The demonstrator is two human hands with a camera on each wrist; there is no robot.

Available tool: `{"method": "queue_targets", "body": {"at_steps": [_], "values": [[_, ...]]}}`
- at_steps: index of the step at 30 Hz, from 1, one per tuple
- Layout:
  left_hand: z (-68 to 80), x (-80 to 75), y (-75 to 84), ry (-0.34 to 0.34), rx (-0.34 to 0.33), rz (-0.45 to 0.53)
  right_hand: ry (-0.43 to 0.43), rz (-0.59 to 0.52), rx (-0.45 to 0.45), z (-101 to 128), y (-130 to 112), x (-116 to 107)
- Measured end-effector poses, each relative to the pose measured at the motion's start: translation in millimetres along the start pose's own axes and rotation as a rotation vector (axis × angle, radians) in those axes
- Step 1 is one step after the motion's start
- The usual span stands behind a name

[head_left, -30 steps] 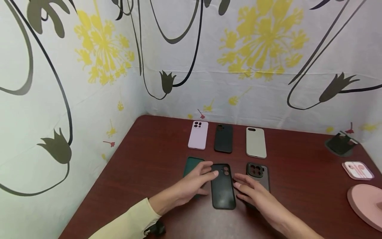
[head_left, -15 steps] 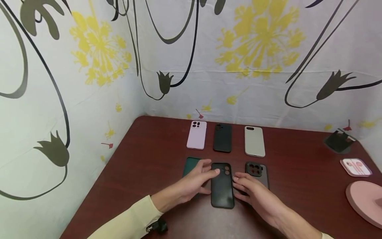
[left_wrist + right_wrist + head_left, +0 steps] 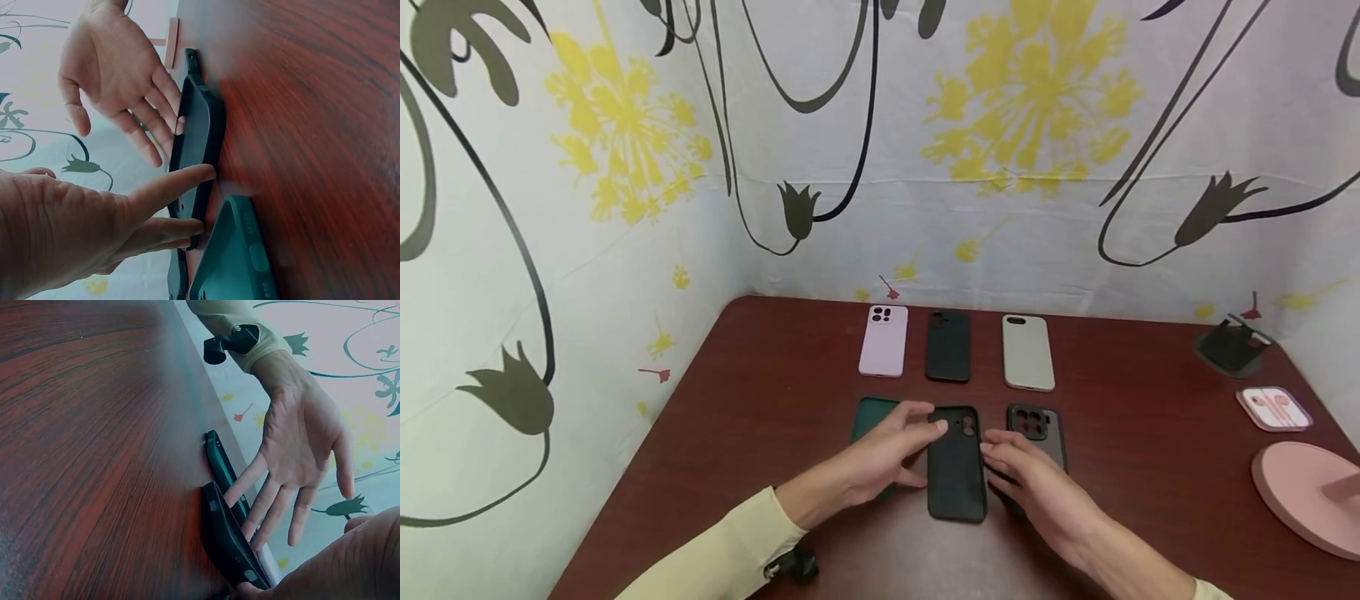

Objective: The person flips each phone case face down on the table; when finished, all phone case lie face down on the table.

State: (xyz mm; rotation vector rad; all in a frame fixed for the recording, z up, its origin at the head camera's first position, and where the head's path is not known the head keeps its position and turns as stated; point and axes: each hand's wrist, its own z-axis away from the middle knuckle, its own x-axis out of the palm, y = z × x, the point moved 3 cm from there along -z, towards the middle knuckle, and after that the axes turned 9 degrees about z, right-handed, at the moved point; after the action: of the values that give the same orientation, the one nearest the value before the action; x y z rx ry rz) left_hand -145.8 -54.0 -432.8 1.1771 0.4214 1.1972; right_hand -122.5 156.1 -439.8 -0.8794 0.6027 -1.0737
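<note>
Black case point(image 3: 956, 477) — between left grip point(image 3: 883, 457), right grip point(image 3: 1037, 487)

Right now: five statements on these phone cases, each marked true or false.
1. The near-row black phone case lies hollow side up. True.
2. The left hand touches that case's edge. True.
3. The far row holds four phone cases. False: three.
4. The lilac phone case lies left of the cream phone case. True.
5. Every near-row case is black. False: the leftmost is a teal phone case.

Blk phone case point(image 3: 956, 473) looks smooth matt plastic, tbl point(image 3: 775, 408) semi-glossy wood, backdrop point(image 3: 895, 158) creased cloth.
</note>
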Motion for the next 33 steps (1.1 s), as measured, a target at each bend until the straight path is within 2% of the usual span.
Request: {"method": "queue_targets", "body": {"at_steps": [8, 19, 25, 33], "values": [[0.8, -2.4, -1.6, 0.027, -0.029, 0.022, 0.036, -0.016, -0.026, 0, -1, 3], [-5.7, -3.9, -3.0, 0.001, -0.041, 0.004, 0.101, -0.064, -0.058, -1, 4, 2], [-10.9, -3.1, -6.1, 0.019, -0.064, -0.044, 0.118, -0.111, -0.081, -1, 4, 5], [-15.8, 0.9, -7.4, 0.002, -0.082, -0.075, 0.15, -0.144, -0.089, 3, 2, 11]]}}
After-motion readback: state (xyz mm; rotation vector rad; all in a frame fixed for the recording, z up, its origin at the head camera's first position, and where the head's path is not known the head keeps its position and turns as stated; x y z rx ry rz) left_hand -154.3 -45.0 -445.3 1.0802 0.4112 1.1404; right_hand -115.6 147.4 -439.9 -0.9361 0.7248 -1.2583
